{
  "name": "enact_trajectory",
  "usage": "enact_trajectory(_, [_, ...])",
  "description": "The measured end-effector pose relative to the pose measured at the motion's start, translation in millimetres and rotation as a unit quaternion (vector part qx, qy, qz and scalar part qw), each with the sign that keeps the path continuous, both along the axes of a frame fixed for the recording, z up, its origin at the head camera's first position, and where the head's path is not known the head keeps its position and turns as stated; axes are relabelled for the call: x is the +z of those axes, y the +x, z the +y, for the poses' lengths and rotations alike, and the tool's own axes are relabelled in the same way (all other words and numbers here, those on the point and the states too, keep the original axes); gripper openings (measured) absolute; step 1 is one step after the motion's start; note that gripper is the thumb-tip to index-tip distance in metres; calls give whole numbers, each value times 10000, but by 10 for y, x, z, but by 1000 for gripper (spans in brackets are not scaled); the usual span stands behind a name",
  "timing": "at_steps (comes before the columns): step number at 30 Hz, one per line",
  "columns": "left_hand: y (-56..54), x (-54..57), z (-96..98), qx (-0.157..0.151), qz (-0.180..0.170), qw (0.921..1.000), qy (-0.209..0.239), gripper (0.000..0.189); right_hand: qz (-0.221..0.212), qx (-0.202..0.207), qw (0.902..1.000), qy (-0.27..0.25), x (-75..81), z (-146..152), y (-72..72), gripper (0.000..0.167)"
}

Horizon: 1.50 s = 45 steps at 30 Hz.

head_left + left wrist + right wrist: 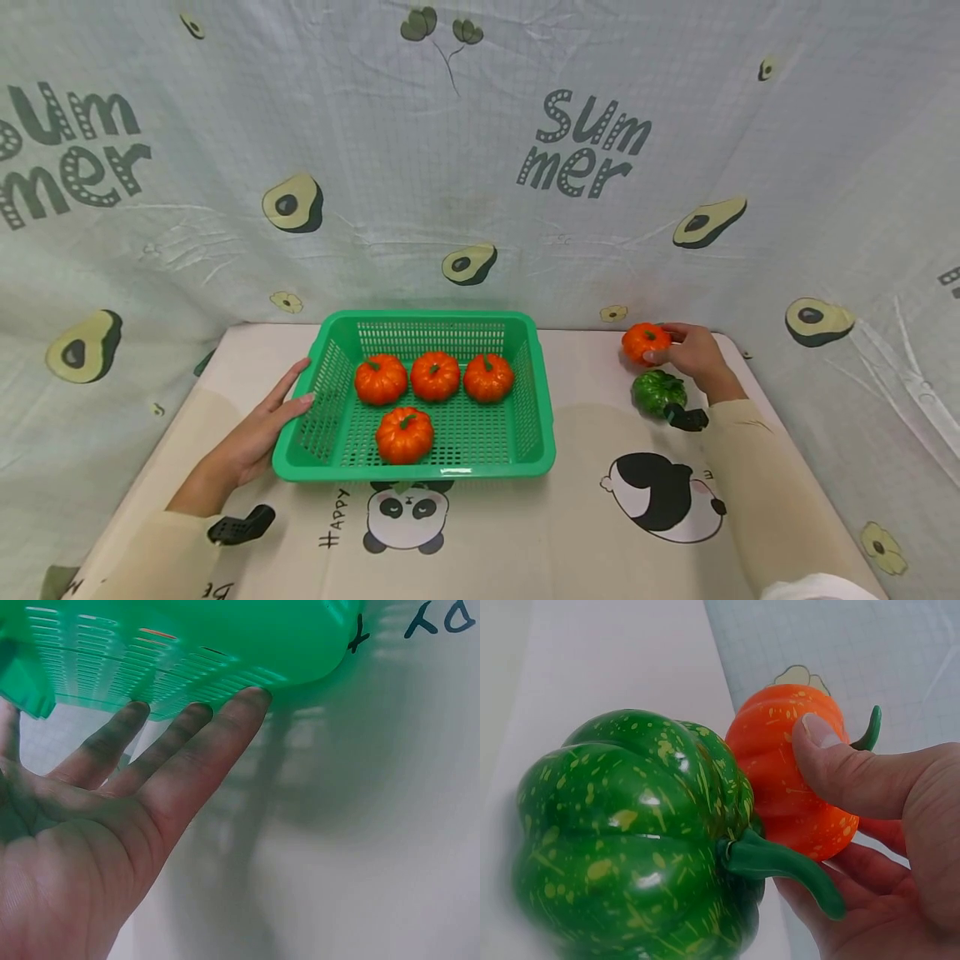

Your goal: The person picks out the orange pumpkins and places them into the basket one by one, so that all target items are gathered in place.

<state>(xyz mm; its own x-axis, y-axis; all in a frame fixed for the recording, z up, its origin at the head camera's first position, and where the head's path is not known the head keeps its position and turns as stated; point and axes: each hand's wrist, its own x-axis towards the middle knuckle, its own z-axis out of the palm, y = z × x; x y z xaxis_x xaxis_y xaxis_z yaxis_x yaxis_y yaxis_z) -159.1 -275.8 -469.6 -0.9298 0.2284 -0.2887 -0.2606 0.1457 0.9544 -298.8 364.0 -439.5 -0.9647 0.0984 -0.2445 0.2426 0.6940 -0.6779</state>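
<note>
My left hand point(258, 432) holds the left side of a green plastic basket point(415, 472), thumb over the rim. Nearly straight fingers point(202, 769) rest against the outside of its slotted wall in the left wrist view. Inside the basket, three small orange pumpkins point(435, 377) sit in a row, with another orange pumpkin point(405, 436) in front. At the table's back right, my right hand point(696, 357) grips an orange pumpkin point(772, 761) with a green stem, thumb on its near side. Close beside it is a green pumpkin point(622, 832) with yellow flecks, not held.
A pale cloth with panda prints covers the table point(480, 550). Behind it hangs a light curtain point(480, 167) printed with avocados and lettering. Black wrist straps point(242, 527) show at both cuffs.
</note>
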Motion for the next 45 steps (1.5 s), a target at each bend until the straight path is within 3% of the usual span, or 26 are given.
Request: enact_trajectory(45, [10, 3, -2, -47, 39, 10000, 42, 73, 240, 858, 9960, -28, 154, -165, 99, 77])
